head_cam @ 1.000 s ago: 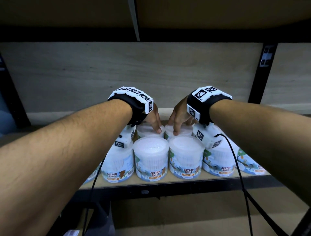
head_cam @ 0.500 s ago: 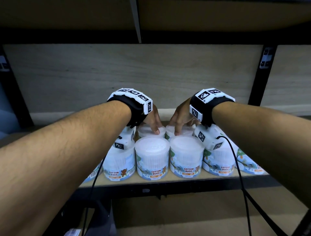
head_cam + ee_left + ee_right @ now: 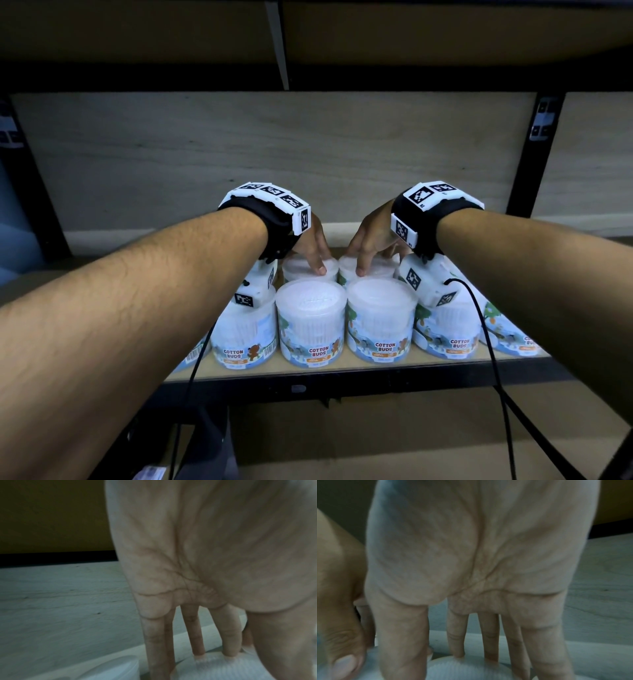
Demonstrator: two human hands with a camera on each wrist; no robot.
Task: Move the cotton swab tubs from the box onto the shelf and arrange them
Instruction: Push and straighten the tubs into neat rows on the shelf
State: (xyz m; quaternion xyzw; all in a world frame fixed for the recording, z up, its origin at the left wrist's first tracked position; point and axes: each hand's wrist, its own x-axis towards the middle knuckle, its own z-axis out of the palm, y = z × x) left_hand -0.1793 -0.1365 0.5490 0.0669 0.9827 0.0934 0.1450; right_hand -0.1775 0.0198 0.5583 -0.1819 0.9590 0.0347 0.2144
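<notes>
Several cotton swab tubs with white lids stand in rows on the wooden shelf (image 3: 342, 366). The front row includes two centre tubs (image 3: 310, 322) (image 3: 380, 318). My left hand (image 3: 313, 250) rests straight fingers and thumb on the lid of the back left tub (image 3: 295, 266). My right hand (image 3: 368, 246) does the same on the back right tub (image 3: 378, 270). In the left wrist view two fingertips (image 3: 230, 642) touch the ribbed lid (image 3: 223, 668), and the outer fingers run down beside it. The right wrist view shows fingertips (image 3: 457, 639) on its lid (image 3: 462, 669), with the left hand's thumb (image 3: 344, 661) close by.
A pale wood back panel (image 3: 274, 154) closes the shelf behind the tubs, with a strip of bare board between. Another shelf (image 3: 411, 31) hangs low overhead. Black uprights (image 3: 534, 154) stand at both sides. Wrist camera cables (image 3: 496, 359) hang over the front edge.
Both hands stay on the two back tubs. They have barely shifted, and the camera has tilted a little.
</notes>
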